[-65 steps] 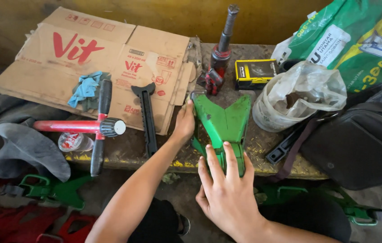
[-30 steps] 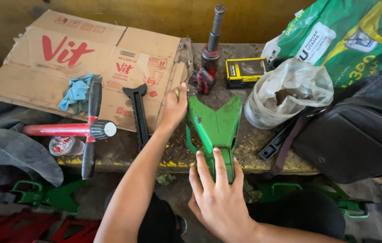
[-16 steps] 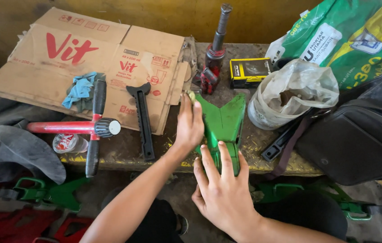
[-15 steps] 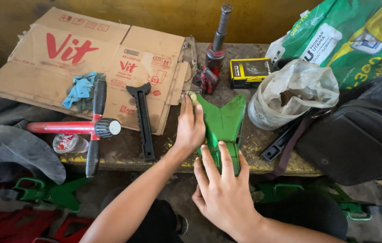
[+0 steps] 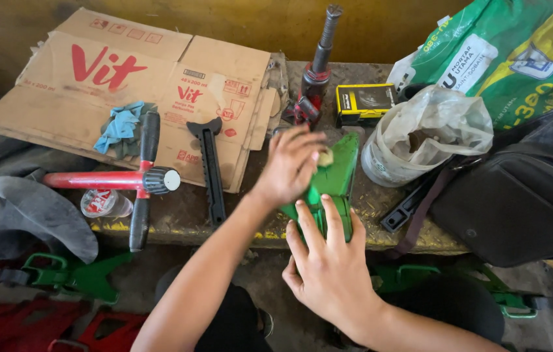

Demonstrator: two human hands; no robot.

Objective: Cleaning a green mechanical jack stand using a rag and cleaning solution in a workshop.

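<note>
A green metal forked part lies on the dirty workbench, its narrow end toward me. My right hand wraps around that narrow end at the bench's front edge. My left hand lies over the wide forked end and pinches a small pale object against it; what that object is I cannot tell. Much of the green part is covered by both hands.
Flattened cardboard covers the bench's left side, with a blue rag, a red-and-black cross tool and a black bar. A red bottle jack, yellow box, plastic-bagged tub, black bag. More green parts below.
My left hand has slid from the green part's left edge onto its wide end and now pinches a small pale object there. The part has tilted slightly. My right hand keeps its grip.
</note>
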